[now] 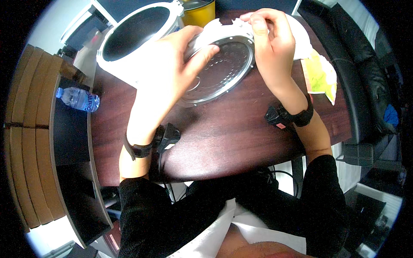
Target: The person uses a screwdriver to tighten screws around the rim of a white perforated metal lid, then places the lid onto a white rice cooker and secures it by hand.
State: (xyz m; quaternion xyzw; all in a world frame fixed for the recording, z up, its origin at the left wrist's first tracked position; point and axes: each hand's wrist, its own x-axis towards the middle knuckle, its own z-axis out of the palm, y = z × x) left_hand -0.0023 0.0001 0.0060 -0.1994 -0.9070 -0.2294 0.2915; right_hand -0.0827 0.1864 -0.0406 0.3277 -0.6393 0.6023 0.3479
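Observation:
My left hand [172,64] grips the left edge of a round dimpled lid plate [228,64] with a shiny metal rim, its thumb lying over the plate. A white part with a notched edge [223,29] borders the plate's far side. At the plate's far right edge is my right hand [275,47], its fingers bent and pressed together by the white part; what they pinch is hidden. To the left, partly behind my left hand, stands a white round appliance body [129,71] with a dark open cavity, resembling a rice cooker.
A yellow pot [200,13] stands behind the appliance. Beyond my right hand are a white rounded piece [301,36] and a yellow-green packet [318,75]. A water bottle [78,99] lies left of the brown table [223,137]. A black sofa [344,64] is at right.

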